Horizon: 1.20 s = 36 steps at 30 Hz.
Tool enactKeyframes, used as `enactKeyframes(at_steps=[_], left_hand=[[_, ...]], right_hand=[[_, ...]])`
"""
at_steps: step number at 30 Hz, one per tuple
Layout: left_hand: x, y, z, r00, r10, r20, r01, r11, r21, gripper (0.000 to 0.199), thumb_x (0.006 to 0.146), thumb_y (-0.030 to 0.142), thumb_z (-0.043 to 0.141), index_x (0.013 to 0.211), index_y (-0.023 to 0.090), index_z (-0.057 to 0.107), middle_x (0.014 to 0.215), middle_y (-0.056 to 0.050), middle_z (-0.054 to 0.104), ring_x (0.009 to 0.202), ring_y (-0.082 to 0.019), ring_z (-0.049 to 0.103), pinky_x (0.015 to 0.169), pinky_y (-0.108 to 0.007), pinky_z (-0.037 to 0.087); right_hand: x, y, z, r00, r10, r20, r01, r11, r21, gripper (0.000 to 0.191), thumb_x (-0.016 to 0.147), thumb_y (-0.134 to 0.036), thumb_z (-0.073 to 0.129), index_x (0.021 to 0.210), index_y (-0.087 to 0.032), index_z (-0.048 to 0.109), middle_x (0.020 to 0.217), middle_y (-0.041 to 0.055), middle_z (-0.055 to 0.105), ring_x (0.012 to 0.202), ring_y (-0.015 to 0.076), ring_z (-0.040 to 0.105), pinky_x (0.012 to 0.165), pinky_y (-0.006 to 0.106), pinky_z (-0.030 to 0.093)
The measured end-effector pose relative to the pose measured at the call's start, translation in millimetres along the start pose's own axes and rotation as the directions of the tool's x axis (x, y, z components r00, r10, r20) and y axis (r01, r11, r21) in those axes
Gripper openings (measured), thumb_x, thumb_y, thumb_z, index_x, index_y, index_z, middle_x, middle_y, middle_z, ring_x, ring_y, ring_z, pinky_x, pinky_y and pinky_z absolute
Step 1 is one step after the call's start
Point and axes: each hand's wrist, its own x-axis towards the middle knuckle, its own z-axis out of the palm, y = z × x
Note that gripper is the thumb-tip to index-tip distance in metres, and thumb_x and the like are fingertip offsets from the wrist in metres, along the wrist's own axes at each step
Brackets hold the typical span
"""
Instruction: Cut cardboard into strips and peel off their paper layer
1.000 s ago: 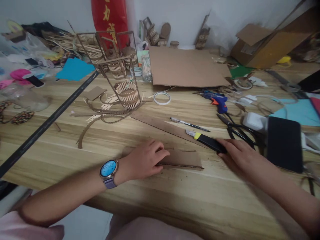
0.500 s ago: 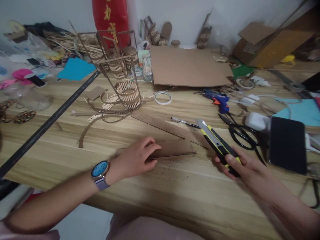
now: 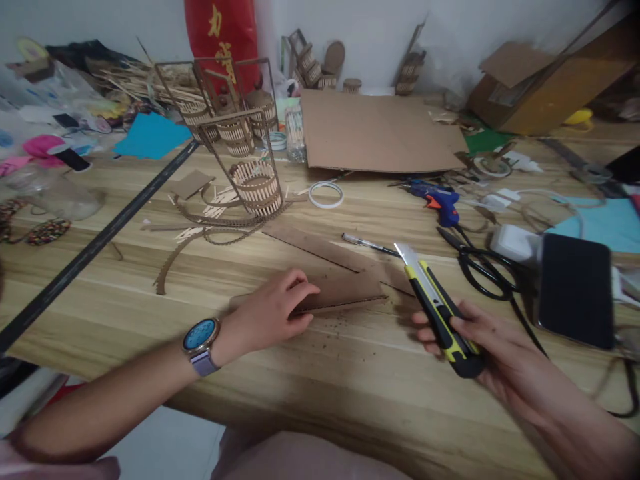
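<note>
My right hand (image 3: pixel 480 340) is wrapped round a yellow and black utility knife (image 3: pixel 437 310), its blade out and pointing up to the left above the table. My left hand (image 3: pixel 275 310), with a watch on the wrist, grips the left part of a brown cardboard piece (image 3: pixel 345 290) between thumb and fingers. Another cardboard strip (image 3: pixel 315 247) lies just behind that piece. A pen (image 3: pixel 370 245) rests behind the knife's blade.
Stick baskets with tall handles (image 3: pixel 256 190) stand at the back left, near a large cardboard sheet (image 3: pixel 375 133). Black scissors (image 3: pixel 483 270), a blue glue gun (image 3: pixel 443 203) and a dark phone (image 3: pixel 575 290) lie on the right. A black ruler (image 3: pixel 105 233) crosses the left side.
The knife has turned more upright in my right hand, its handle end shifting lower. My left hand and the cardboard piece have shifted slightly to the left.
</note>
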Motion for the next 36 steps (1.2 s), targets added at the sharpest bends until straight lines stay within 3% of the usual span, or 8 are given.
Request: enactKeyframes(at_steps=[2,7,13,17,20,28,36], left_hand=[[1.6,-0.2,1.1,1.000,0.006,-0.004,-0.006,1.000,-0.002,0.034,0.093,0.024,0.063,0.127,0.018,0.062,0.123,-0.011,0.058,0.107,-0.023,0.064,0.095,-0.038,0.055],[2.4,-1.0,3.6,1.000,0.003,-0.020,-0.003,1.000,-0.008,0.033,0.093,0.024,0.063,0.126,0.020,0.062,0.122,-0.010,0.059,0.107,-0.023,0.064,0.095,-0.038,0.055],[1.9,-0.8,4.2,1.000,-0.003,-0.018,0.003,1.000,-0.018,0.035,0.092,0.024,0.064,0.127,0.018,0.062,0.123,-0.011,0.058,0.109,-0.024,0.063,0.096,-0.039,0.055],[2.1,-0.8,4.9,1.000,-0.006,-0.022,0.005,1.000,-0.026,0.034,0.093,0.023,0.064,0.127,0.018,0.062,0.123,-0.011,0.059,0.108,-0.024,0.064,0.095,-0.040,0.056],[1.9,-1.0,4.8,1.000,-0.008,-0.023,0.007,1.000,-0.024,0.034,0.093,0.023,0.064,0.126,0.019,0.062,0.123,-0.011,0.059,0.108,-0.024,0.064,0.095,-0.039,0.055],[1.1,-1.5,4.4,1.000,-0.013,-0.024,0.012,1.000,-0.026,0.034,0.093,0.024,0.064,0.127,0.019,0.062,0.123,-0.010,0.059,0.107,-0.024,0.064,0.094,-0.039,0.056],[2.9,-0.9,4.6,0.999,-0.005,-0.035,0.005,1.000,0.003,0.033,0.094,0.024,0.064,0.126,0.017,0.062,0.122,-0.012,0.059,0.106,-0.024,0.063,0.095,-0.040,0.056]], right_hand=[[-1.8,1.0,3.1,1.000,0.001,0.027,-0.001,1.000,0.000,0.042,0.073,-0.047,0.085,0.105,-0.024,0.071,0.100,0.0095,0.076,0.070,0.0182,0.067,0.055,0.026,0.057],[4.4,9.2,5.2,0.990,-0.076,0.120,0.090,0.989,-0.116,0.044,0.084,-0.061,0.072,0.092,-0.018,0.071,0.062,0.0018,0.058,0.048,0.0112,0.047,0.040,0.023,0.039],[11.9,16.2,0.7,0.967,-0.177,0.184,0.201,0.973,-0.116,0.047,0.084,-0.067,0.069,0.094,-0.021,0.067,0.063,0.0003,0.056,0.048,0.0108,0.044,0.041,0.024,0.036],[6.0,14.5,0.6,0.956,-0.112,0.272,0.149,0.982,-0.119,0.049,0.081,-0.063,0.074,0.106,-0.021,0.070,0.077,0.0043,0.062,0.062,0.0147,0.054,0.054,0.028,0.048],[3.4,13.6,4.3,0.959,-0.115,0.258,0.149,0.982,-0.115,0.046,0.081,-0.060,0.076,0.103,-0.021,0.070,0.078,0.0040,0.061,0.062,0.0139,0.051,0.055,0.028,0.048],[7.4,17.6,15.2,0.977,-0.175,0.126,0.183,0.981,-0.059,0.050,0.073,-0.069,0.078,0.082,-0.023,0.061,0.074,0.0009,0.057,0.050,0.0083,0.037,0.037,0.021,0.033],[6.6,13.6,6.3,0.987,-0.157,0.018,0.158,0.982,-0.101,0.058,0.069,-0.075,0.078,0.067,-0.020,0.059,0.061,-0.0002,0.056,0.038,0.0045,0.033,0.035,0.021,0.028]])
